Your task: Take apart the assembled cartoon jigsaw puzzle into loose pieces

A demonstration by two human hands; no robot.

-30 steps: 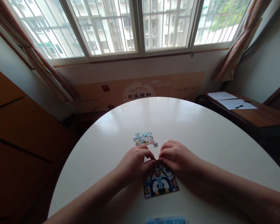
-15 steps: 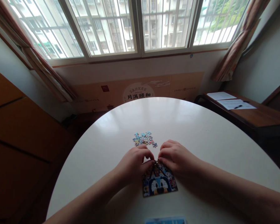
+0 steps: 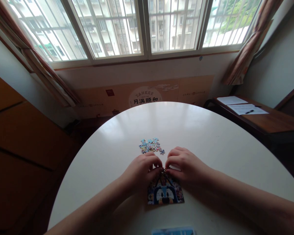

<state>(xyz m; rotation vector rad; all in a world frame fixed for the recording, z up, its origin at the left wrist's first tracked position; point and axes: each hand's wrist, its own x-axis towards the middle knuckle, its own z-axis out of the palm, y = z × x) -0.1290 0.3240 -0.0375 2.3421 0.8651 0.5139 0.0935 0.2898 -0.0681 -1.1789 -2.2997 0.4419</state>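
Note:
A partly joined jigsaw puzzle with a blue cartoon dog face lies on the white table close to me. At its far edge, my left hand is closed, thumb and forefinger pinching the puzzle's top. My right hand pinches the same edge from the other side, its fingertips nearly meeting the left ones. Whether a small loose piece sits between the fingertips is hidden. Just beyond my hands lies a pile of loose puzzle pieces, mostly light blue and mixed colours.
The round white table fills the middle. A light-blue printed item is cut off at the bottom edge. To the right, a brown wooden desk bears papers and a pen. A barred window stands behind, with an orange-brown cabinet at left.
The joined puzzle has turned slightly and shifted a little left. My right thumb and forefinger have moved slightly left, with a gap now showing between them. The pile stays put.

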